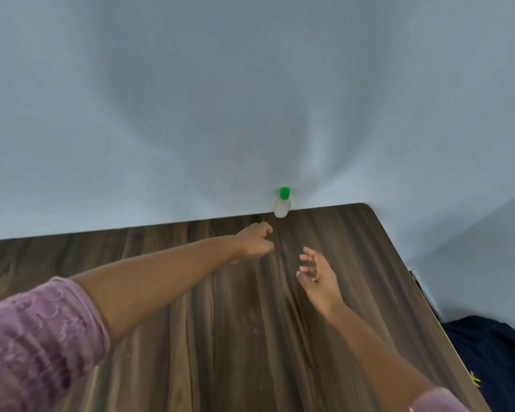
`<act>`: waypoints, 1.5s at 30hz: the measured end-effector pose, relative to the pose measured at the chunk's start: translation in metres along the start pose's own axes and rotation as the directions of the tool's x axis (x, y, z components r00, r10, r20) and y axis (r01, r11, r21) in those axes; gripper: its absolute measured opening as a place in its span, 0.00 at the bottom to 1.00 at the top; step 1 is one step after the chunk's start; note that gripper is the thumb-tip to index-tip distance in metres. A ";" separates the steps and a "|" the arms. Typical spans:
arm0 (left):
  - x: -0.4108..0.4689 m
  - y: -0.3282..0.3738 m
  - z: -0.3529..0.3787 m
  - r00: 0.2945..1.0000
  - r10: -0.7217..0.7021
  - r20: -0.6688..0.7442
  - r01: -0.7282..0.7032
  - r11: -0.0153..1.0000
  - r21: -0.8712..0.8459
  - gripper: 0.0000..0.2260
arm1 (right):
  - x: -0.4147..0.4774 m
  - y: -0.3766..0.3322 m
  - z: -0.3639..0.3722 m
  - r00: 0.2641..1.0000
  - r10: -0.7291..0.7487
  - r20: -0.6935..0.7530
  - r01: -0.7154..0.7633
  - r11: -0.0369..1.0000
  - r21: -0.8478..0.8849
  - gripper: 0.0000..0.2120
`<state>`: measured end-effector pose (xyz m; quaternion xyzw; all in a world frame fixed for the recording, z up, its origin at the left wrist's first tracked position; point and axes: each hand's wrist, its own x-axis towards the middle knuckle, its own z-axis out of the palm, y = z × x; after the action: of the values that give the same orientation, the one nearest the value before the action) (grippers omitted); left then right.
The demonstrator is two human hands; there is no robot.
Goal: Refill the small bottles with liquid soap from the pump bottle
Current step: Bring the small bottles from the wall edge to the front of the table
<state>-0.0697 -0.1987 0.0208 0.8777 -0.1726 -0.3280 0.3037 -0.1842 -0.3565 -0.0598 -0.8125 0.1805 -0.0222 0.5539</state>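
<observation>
Beyond the pink sleeve (36,337), left hand (256,240) curls empty, right hand (317,273) spreads loose, small bottle (282,207) stands upright, cap (284,192) up.

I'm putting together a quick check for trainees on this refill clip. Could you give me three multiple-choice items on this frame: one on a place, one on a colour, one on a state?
1. Where does the small bottle stand?
A. at the table's far edge, against the wall
B. at its near edge
C. on the floor

2. What colour is its cap?
A. red
B. blue
C. green

3. How is the right hand?
A. gripping the bottle
B. fingers spread, holding nothing
C. clenched in a fist

Answers: 1 A, it stands upright where the wood meets the wall; 2 C, the cap is bright green; 3 B, its fingers are spread and well apart from the bottle.
</observation>
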 end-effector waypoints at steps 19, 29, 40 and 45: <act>0.134 -0.031 0.019 0.993 0.046 -0.105 -0.082 0.925 -0.371 0.29 | 0.173 0.017 0.074 0.905 -0.052 -0.422 0.144 0.971 0.189 0.22; 0.008 -0.091 0.031 0.952 0.073 0.298 0.019 0.956 -0.294 0.30 | 0.054 0.041 0.034 0.941 -0.233 -0.247 0.202 0.968 -0.146 0.11; -0.176 -0.119 0.070 0.920 0.147 0.365 0.056 0.869 -0.491 0.20 | -0.179 0.093 0.008 0.969 -0.221 -0.111 0.201 0.966 -0.164 0.13; -0.185 -0.103 0.099 0.838 0.228 0.495 0.042 0.878 -0.477 0.18 | -0.251 0.109 0.003 0.975 -0.209 -0.070 0.199 0.971 -0.131 0.11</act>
<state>-0.2602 -0.0696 -0.0186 0.6404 -0.2097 -0.5763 0.4624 -0.4470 -0.3092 -0.1192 -0.8577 0.1201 -0.1018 0.4895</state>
